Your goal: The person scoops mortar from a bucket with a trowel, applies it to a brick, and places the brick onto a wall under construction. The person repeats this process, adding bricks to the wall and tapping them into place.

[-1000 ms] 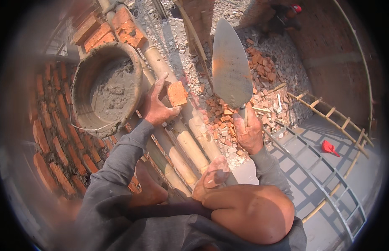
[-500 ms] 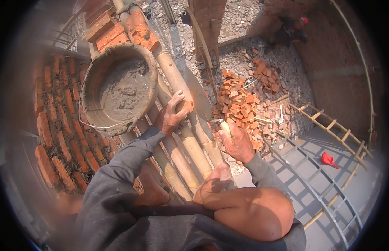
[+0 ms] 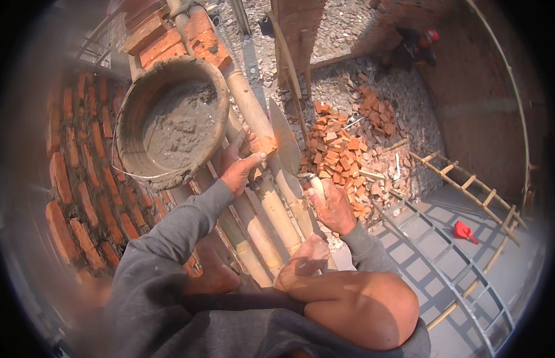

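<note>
My left hand (image 3: 237,168) is closed around a small piece of orange brick (image 3: 263,145), thumb on the near side, above the bamboo poles (image 3: 276,218). In my right hand (image 3: 335,209) is a trowel (image 3: 284,138), gripped by its pale handle. Its pointed metal blade stands just right of the brick piece, tip toward the far side; whether the two touch I cannot tell. To the left of my left hand stands a round bucket (image 3: 127,119) with wet grey mortar (image 3: 182,134) inside.
Bricks (image 3: 161,45) are stacked on the poles beyond the bucket. A brick wall (image 3: 89,200) with mortar joints runs along the left. Below right lie a heap of broken bricks (image 3: 340,146), a bamboo ladder (image 3: 468,182), a metal ladder (image 3: 450,268) and a red item (image 3: 464,231). Another person (image 3: 416,48) is far off.
My left hand has turned the brick piece, so more of its orange face shows, and its thumb has come to the near side. The trowel blade has swung slightly, its face now more visible.
</note>
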Demonstrator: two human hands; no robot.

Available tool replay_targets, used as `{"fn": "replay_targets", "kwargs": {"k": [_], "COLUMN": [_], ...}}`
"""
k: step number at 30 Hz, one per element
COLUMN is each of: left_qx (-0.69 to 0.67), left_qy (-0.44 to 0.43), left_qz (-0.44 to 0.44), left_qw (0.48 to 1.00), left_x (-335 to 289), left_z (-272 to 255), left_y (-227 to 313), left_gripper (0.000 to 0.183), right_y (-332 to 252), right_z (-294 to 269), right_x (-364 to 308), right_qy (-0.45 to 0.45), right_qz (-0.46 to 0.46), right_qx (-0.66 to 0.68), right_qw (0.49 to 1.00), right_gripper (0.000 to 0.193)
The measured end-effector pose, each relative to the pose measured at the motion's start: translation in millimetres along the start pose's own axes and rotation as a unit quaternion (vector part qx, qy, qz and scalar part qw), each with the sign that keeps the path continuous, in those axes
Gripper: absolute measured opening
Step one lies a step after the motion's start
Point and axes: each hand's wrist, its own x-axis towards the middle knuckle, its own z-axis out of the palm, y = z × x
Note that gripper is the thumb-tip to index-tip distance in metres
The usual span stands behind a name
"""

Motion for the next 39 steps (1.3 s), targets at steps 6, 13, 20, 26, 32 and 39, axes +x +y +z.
{"fn": "replay_targets", "kwargs": {"k": [6,13,20,26,32,39], "left_qx": [0.082,0.153,0.071,0.085,0.049,0.042], "left_qy": [-0.017,0.009,0.007,-0.03,-0.005,-0.013], "left_qz": [0.034,0.016,-0.097,-0.088,-0.076,-0.056], "left_qw": [0.996,0.988,0.993,0.992,0.996,0.997], "left_x": [18.6,19.1,18.2,20.0,20.1,26.5], "left_z": [-6.4,1.6,8.4,7.7,7.3,0.5], "left_y": [7.2,14.9,22.1,23.0,20.3,14.2], "left_gripper": [0.064,0.054,0.05,0.047,0.043,0.045], "right_y": [-5.6,-10.5,-37.0,-33.4,-33.3,-8.6], "right_z": [-7.4,-9.6,-20.2,-21.8,-27.2,-6.7], "right_x": [0.2,4.1,-2.7,3.4,-2.1,-9.2], "right_qy": [0.015,0.007,0.152,0.033,0.259,0.125], "right_qz": [-0.002,-0.003,-0.081,-0.046,-0.178,-0.056], "right_qx": [0.006,-0.062,0.026,-0.109,0.129,-0.033], "right_qw": [1.0,0.998,0.985,0.992,0.941,0.99], "right_gripper": [0.019,0.017,0.02,0.021,0.024,0.024]}}
